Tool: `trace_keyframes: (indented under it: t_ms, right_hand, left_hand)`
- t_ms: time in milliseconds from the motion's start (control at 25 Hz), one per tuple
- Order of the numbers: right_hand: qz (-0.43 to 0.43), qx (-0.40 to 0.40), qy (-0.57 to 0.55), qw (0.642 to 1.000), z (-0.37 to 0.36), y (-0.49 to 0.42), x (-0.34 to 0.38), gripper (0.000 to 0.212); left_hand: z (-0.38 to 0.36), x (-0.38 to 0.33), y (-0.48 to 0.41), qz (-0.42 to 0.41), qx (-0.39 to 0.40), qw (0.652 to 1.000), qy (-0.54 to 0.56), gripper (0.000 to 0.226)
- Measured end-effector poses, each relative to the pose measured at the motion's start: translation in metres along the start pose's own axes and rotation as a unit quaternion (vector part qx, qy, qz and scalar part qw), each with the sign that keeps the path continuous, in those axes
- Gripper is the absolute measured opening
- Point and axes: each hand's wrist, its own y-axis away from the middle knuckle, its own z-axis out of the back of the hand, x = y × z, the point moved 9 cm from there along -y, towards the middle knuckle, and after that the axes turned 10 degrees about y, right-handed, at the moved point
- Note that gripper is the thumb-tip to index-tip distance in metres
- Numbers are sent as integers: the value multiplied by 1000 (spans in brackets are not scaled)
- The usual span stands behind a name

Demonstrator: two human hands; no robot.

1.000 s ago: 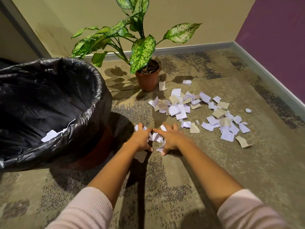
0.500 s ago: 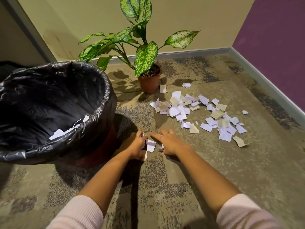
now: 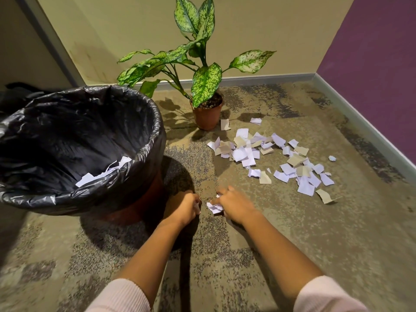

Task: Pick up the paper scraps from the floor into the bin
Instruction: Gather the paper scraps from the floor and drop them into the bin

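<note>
My left hand [image 3: 186,207] is closed low over the carpet, with a white scrap edge showing between its fingers. My right hand [image 3: 234,206] is closed on a small bunch of white paper scraps [image 3: 214,207] just beside it. A spread of white and tan paper scraps [image 3: 270,158] lies on the floor beyond my hands, to the right. The bin [image 3: 144,154], lined with a black bag, stands at the left. Several white scraps [image 3: 105,171] rest inside it near the front rim.
A potted plant [image 3: 207,115] with large speckled leaves stands behind the scraps near the back wall. A purple wall and grey skirting [image 3: 360,122] run along the right. The floor is patterned carpet.
My hands have drawn back toward me and closed, gathering the nearest scraps off the carpet into my fists. The view has pulled back, showing more of the bin and wall.
</note>
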Motion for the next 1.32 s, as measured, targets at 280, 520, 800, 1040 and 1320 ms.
trace_keyframes:
  t_ms: [280, 520, 800, 1040, 1320]
  right_hand:
    - [-131, -68, -15, 989, -13, 29, 12, 26]
    - [-155, -54, -71, 984, -15, 49, 9, 25]
    - [-319, -40, -320, 891, -1, 82, -37, 38]
    - [-348, -129, -393, 841, 89, 75, -57, 37]
    - [-290, -243, -420, 825, 240, 54, -45, 31]
  left_hand:
    - [8, 1, 21, 3, -60, 997, -46, 30]
    - [9, -5, 48, 33, -56, 998, -20, 13]
    - [44, -49, 56, -26, -82, 994, -72, 11]
    - [113, -115, 59, -113, -158, 977, -90, 12]
    - [232, -163, 83, -195, -294, 933, -72, 18]
